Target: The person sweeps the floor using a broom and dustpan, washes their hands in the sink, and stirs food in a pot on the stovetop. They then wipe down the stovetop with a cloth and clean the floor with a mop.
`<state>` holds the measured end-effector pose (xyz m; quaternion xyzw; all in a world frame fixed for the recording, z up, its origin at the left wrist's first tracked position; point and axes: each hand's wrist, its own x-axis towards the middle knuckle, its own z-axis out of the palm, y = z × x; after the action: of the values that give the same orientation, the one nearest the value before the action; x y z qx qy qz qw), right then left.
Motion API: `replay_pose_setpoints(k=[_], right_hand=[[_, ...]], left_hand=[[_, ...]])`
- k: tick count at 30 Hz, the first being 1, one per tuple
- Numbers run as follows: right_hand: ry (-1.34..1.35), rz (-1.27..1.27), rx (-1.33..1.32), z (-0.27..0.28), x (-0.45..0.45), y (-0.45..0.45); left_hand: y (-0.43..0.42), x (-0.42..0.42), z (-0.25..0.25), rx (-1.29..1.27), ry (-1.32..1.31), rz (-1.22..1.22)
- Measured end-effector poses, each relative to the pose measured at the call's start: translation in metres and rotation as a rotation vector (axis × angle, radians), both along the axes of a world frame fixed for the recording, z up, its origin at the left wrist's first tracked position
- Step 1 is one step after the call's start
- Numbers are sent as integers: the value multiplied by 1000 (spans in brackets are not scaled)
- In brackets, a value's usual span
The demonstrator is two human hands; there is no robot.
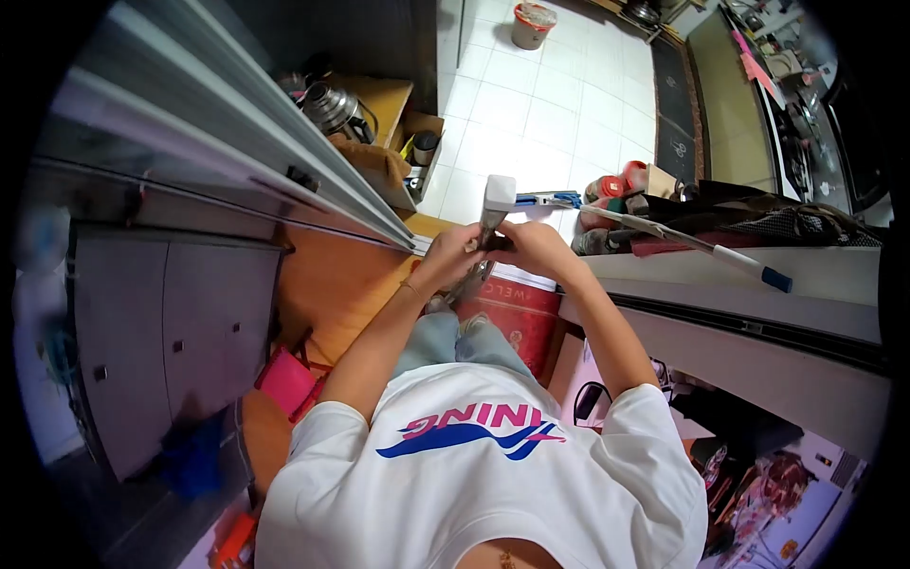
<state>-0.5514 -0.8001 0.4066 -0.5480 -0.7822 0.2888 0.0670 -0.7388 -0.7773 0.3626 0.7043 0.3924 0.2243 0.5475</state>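
Observation:
Near the middle of the view, my left hand (449,254) and my right hand (536,250) come together in front of my body, fingers closed. Between them is a tool with a pale rectangular end (500,194) and a narrower grey shaft; its exact kind is unclear. The pale end points up and away from me. Something greyish and crumpled (468,284) hangs just below my hands, partly hidden by them. Beyond my right hand lies a blue and white item (548,200), beside a white pole with a blue tip (722,254).
Sliding door panels (251,119) stand at left, above grey cabinets (163,346). A metal kettle (332,109) sits on a wooden shelf. A bucket (532,27) stands on white floor tiles (531,95). Under me is a red welcome mat (517,318); a counter (730,114) runs at right.

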Motion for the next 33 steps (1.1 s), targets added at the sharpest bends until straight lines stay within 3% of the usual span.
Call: replay_pose_setpoints(k=[8, 11, 14, 20, 22, 26, 32, 33], right_hand=[[103, 191, 246, -13, -27, -32], [150, 244, 215, -21, -49, -43], [176, 286, 148, -16, -78, -47], [192, 347, 198, -15, -142, -43], [216, 381, 201, -5, -169, -38], [261, 347, 210, -27, -222, -28], [217, 293, 302, -41, -303, -16], [196, 277, 310, -43, -315, -14]], left_hand=[[-65, -52, -9, -74, -73, 280], [-85, -83, -24, -33, 54, 280], [-104, -109, -26, -103, -44, 380], [-118, -171, -16, -1, -27, 486], [-117, -197, -23, 148, 115, 503], [-120, -246, -28, 75, 20, 614], [-114, -314, -38, 134, 100, 756], [-111, -323, -39, 149, 218, 795]])
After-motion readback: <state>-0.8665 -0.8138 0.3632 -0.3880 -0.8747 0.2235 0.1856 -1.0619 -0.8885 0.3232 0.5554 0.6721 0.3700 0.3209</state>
